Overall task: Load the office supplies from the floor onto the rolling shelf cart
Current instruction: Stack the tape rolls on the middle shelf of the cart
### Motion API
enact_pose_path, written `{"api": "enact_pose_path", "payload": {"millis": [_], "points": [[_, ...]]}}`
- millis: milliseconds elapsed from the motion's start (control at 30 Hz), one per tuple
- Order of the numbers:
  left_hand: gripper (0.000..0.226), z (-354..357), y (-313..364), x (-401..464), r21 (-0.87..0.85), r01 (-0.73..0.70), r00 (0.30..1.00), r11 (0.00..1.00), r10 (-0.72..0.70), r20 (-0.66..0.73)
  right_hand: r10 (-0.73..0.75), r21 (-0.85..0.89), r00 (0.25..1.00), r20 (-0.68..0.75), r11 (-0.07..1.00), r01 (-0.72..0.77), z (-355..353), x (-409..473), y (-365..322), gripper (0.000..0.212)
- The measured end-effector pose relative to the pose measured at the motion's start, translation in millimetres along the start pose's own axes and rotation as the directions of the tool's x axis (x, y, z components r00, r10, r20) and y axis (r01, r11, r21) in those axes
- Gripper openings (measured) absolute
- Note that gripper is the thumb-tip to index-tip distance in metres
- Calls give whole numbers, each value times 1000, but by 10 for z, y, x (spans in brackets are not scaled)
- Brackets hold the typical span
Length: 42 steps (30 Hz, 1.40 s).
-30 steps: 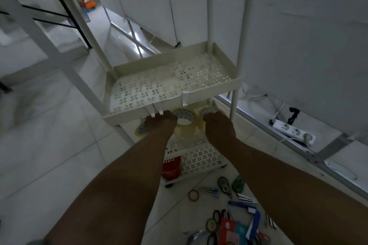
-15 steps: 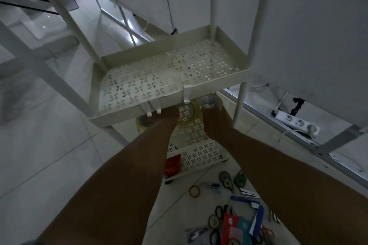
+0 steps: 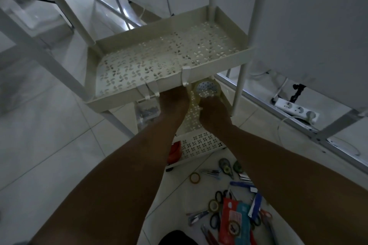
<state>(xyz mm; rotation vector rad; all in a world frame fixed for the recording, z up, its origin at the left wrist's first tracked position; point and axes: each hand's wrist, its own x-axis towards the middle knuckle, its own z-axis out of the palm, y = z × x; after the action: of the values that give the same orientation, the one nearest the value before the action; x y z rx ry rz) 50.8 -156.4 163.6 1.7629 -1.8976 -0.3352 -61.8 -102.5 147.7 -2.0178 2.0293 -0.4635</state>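
The cream rolling shelf cart has a bare perforated upper tray (image 3: 169, 59). Both my hands reach under it to the middle shelf. My right hand (image 3: 214, 111) grips a clear packing tape roll (image 3: 207, 87) just over that shelf. My left hand (image 3: 173, 101) has its fingers hidden beneath the upper tray's front rim, so its hold is unclear. A clear box of clips (image 3: 147, 112) sits on the middle shelf at the left. Something red (image 3: 175, 152) lies on the bottom shelf. Loose supplies lie on the floor: a small tape roll (image 3: 194, 177), scissors (image 3: 219, 197) and red and blue packets (image 3: 235, 223).
A white power strip (image 3: 294, 110) with a cable lies on the floor at the right, by a metal frame rail. White slanted frame legs (image 3: 39, 45) stand left of the cart. A white wall rises behind it.
Both hands have pushed further under the upper tray. The yellowish tape roll seen at my left hand is out of sight now. The view has moved closer to the cart.
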Motion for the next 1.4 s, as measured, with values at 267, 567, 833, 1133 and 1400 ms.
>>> {"api": "enact_pose_path", "payload": {"millis": [267,567,833,1133,1400], "points": [[42,109,111,-196,292,-141,986,946,159,-40,33,145,998,61,989,-42,-91,19,137,29],[58,178,-52,-208,-55,38,999,998,-37,12,37,182,965,259,980,-87,10,68,162,33],[60,142,111,-685,52,23,1000,998,-22,-13,-36,160,981,189,987,6,-150,-242,238,34],[30,429,96,-1501,-94,-93,988,991,104,115,-126,173,990,64,978,113,132,-986,719,33],[42,1114,-685,-2481,78,194,832,978,-206,515,16,109,893,451,991,-72,933,-1713,904,29]]}}
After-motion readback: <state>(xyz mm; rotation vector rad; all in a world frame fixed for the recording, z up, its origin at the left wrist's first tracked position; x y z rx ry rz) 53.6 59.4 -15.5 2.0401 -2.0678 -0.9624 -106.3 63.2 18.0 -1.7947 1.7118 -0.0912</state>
